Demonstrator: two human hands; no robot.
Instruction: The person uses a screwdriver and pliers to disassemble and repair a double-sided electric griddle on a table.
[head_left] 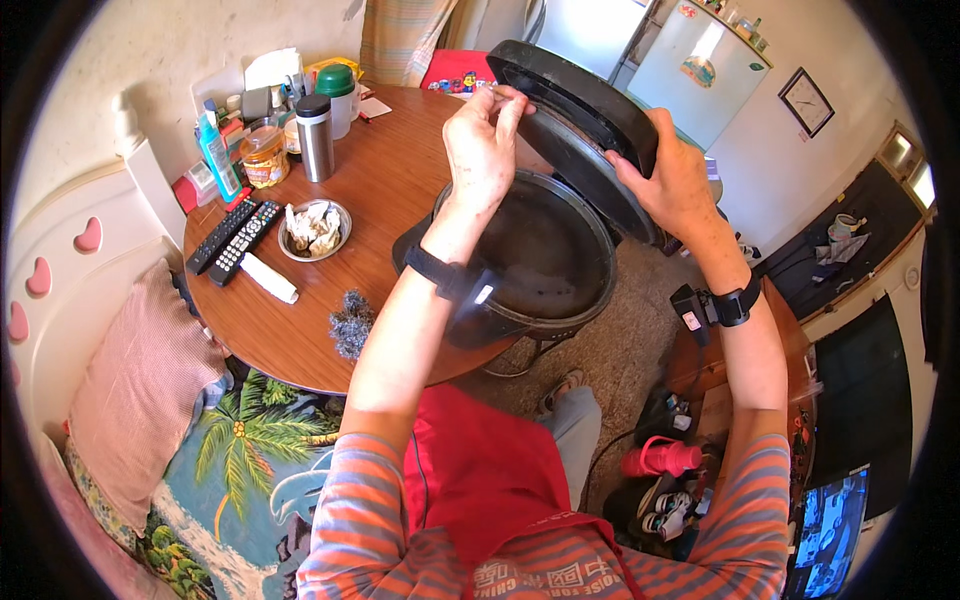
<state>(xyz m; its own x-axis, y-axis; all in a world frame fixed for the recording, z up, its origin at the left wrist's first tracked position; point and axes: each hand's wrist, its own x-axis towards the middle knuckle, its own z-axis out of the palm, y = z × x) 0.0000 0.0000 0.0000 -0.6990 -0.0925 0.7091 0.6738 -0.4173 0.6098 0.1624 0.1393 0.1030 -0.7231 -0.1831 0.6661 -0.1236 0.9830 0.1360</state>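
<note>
A black round electric griddle [545, 250] stands at the right side of the wooden table, its lower plate dark and worn. Its lid [575, 135] is raised and tilted up at the back. My right hand [680, 180] grips the lid's right edge, thumb on the inner side and fingers over the outside. At the lid's left inner rim is my left hand [482, 145], its thumb and forefinger pinched together. Something thin seems to be between those fingertips, too small to make out. A tangled grey-blue scouring pad [350, 323] lies on the table left of the griddle.
On the wooden table [390, 140] are a metal bowl [343, 236] with crumpled tissue, two remotes [245, 240], a white roll [270, 278], a steel tumbler [315, 140], a green-lidded shaker [340, 98] and a blue bottle [217, 158]. A pink bottle [662, 458] is at lower right.
</note>
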